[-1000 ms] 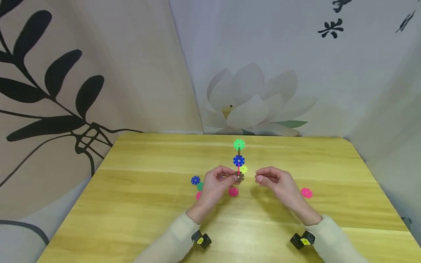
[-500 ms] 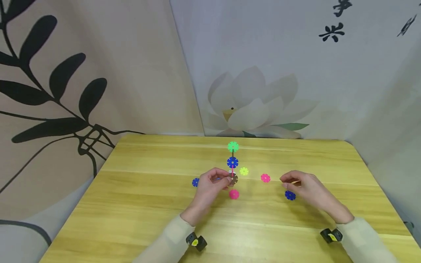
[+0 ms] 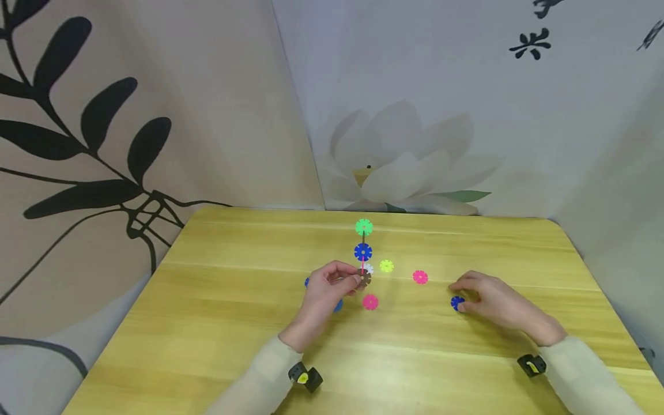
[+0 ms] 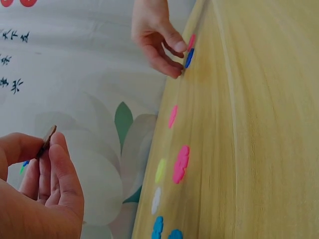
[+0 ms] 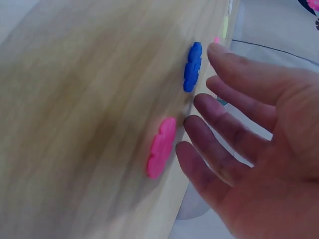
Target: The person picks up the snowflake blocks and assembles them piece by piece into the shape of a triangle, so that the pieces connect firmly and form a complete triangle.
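Note:
My left hand [image 3: 324,297] pinches a brown notched plastic disc [image 3: 365,279] between thumb and fingers. From that disc rises a joined chain: a pink disc seen edge-on, a blue disc [image 3: 363,252], a dark edge-on one and a green disc [image 3: 364,227] on top. At the right, my right hand [image 3: 493,300] hovers beside a loose dark blue disc [image 5: 193,67], its fingers loosely spread. The right wrist view shows a small gap between thumb and disc. Near those fingers a pink disc [image 5: 162,148] lies on the table; in the head view the hand hides it.
Loose discs lie on the wooden table [image 3: 415,357]: a yellow one [image 3: 386,266], a white one [image 3: 368,268], a pink one [image 3: 420,277], another pink one [image 3: 370,302] and a lighter blue one [image 3: 339,306]. A printed backdrop [image 3: 249,115] stands behind the table.
My right hand has moved right, away from the chain, and come down to the dark blue disc. The left hand keeps its pinch and has shifted slightly left with the chain.

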Motion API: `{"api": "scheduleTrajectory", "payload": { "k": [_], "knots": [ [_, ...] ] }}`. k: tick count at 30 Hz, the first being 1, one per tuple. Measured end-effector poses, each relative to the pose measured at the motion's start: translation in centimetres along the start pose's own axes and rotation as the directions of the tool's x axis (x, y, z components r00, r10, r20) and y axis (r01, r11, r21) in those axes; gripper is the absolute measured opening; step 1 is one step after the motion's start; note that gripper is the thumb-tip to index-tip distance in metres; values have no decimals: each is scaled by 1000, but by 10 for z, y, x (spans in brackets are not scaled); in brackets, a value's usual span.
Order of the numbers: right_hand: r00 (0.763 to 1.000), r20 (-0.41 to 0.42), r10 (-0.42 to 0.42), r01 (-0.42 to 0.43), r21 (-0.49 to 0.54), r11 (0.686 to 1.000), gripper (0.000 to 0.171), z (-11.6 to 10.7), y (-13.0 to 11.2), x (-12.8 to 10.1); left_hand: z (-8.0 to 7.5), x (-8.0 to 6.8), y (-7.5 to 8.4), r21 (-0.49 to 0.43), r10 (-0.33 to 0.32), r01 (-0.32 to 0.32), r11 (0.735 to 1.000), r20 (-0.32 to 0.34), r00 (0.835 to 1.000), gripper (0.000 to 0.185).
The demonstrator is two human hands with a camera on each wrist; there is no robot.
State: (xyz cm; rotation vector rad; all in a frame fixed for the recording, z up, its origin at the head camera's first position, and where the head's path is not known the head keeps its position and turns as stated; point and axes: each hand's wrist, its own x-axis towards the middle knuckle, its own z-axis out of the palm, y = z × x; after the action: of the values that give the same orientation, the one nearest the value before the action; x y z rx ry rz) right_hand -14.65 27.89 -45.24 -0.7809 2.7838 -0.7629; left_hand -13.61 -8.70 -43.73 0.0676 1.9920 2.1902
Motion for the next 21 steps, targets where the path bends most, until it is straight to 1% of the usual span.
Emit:
{"api": "scheduleTrajectory", "payload": {
  "k": [3,6,9,13,17,21],
  "knots": [
    [1000,15,-14,14,-15,1000,37,-3,4,0,2,3,2,7,4,-4,1000,10,1000,18],
    [999,22,-25,26,-24,999,38,-5,6,2,3,3,3,-8,3,-3,1000,10,1000,18],
    [1000,16,-19,20,-21,1000,32,-6,6,4,4,2,2,-34,2,-1,999,10,1000,18],
    [1000,10,6,-5,-11,1000,24,-4,6,6,3,1,0,-41,-2,3,999,4,1000,19],
    [999,21,27,-27,16,999,21,0,4,8,3,0,-2,-39,-8,8,999,2,1000,20],
    [998,43,48,-51,73,996,23,1,4,6,4,-1,-2,-33,-6,6,999,12,1000,21]
  ]
}}
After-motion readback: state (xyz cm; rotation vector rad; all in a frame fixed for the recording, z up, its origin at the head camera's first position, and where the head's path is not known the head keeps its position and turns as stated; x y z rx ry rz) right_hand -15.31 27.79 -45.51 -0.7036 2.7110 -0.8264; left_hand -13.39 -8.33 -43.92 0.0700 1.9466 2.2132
